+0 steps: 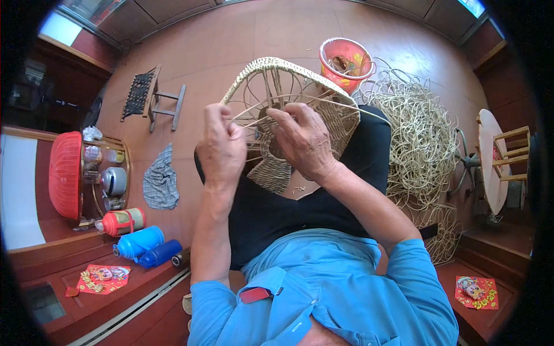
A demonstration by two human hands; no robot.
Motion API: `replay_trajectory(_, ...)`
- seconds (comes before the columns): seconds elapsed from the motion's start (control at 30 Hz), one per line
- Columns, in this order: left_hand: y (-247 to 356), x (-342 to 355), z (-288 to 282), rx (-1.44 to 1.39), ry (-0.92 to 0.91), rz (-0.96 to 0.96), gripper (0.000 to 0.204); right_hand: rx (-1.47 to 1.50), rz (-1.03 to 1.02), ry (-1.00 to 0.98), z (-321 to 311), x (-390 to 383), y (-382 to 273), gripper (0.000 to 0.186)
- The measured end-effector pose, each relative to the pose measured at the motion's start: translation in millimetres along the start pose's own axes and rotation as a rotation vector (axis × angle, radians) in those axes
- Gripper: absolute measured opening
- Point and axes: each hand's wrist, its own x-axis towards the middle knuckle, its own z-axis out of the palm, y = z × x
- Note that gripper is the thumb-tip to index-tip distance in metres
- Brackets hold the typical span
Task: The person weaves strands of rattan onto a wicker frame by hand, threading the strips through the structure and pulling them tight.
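Note:
A partly woven frame (288,62) of straw-coloured cord rests across my lap, its thick plaited rim curving away from me. Dense weaving fills its right side and a wedge near me, while open loops and bare strands show elsewhere. My left hand (222,144) is at the frame's left side, fingers pinched on a thin cord (247,111). Over the middle of the frame, my right hand (303,138) has its fingers curled together at the strands. Its fingertips partly hide what they grip, which looks like the same kind of cord. One long strand (346,105) runs out past the right rim.
A big heap of loose cord (418,138) lies on the floor at right, beside a red bucket (347,64) with cord inside. At left are a small stool (151,98), a crumpled cloth (161,180) and several vacuum flasks (138,242). A round-topped table (490,161) lies tipped far right.

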Motion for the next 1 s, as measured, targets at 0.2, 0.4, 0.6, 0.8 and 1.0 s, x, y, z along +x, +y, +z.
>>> replay_trajectory(0.2,-172.4,-12.3,-110.8,0.071,0.166,-0.136,0.036,-0.050,0.014,0.026,19.6,13.3,-5.1,0.013)
replay_trajectory(0.4,-366.2,-107.7,-349.5,-0.327,0.350,-0.851,0.023,-0.005,0.079,0.008,26.4,10.8,-5.2,0.012)
replay_trajectory(0.6,-394.6,-163.4,-437.4,0.753,0.301,-1.276,0.037,0.024,0.091,0.045,28.5,13.8,-6.4,0.011)
replay_trajectory(0.8,-211.4,-49.7,-167.5,0.112,-0.119,-0.191,0.038,0.026,0.102,0.052,30.5,13.4,-8.3,0.010)
replay_trajectory(1.0,4.0,1.6,-10.9,0.367,-0.033,0.438,0.023,-0.021,0.113,0.054,29.2,16.5,-10.5,0.011)
